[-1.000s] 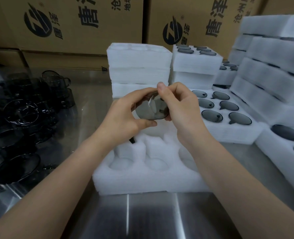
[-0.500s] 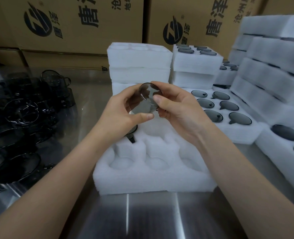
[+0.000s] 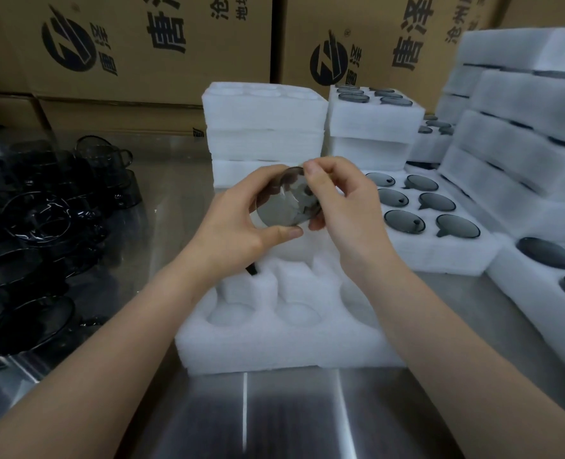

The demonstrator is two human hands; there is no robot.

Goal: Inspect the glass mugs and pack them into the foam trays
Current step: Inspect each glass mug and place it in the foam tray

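Since half a second ago the right hand (image 3: 347,207) has swung up. Its thumb now sits at the top edge of the glass mug (image 3: 284,203) rather than at its side, and the mug hangs a little lower. The left hand (image 3: 238,223) takes it from the other side, thumb under the lower edge and fingers curled over the top. Both grips pinch the mug, which is held in the air above the far half of the front foam tray (image 3: 274,346).

A round smoky face of the mug is turned toward us (base or mouth, we cannot tell), and its handle is hidden. The right fingers behind the glass are mostly covered. A dark stub (image 3: 252,269) pokes out below the left wrist; we cannot tell what it belongs to. The tray's far pockets lie behind the hands.

To the left, a heap of dark mugs (image 3: 43,220) blurs together on the bench (image 3: 291,419). To the right, a filled tray (image 3: 440,256) shows six mugs, and the taller foam stacks (image 3: 522,134) are cut off by the frame edge.
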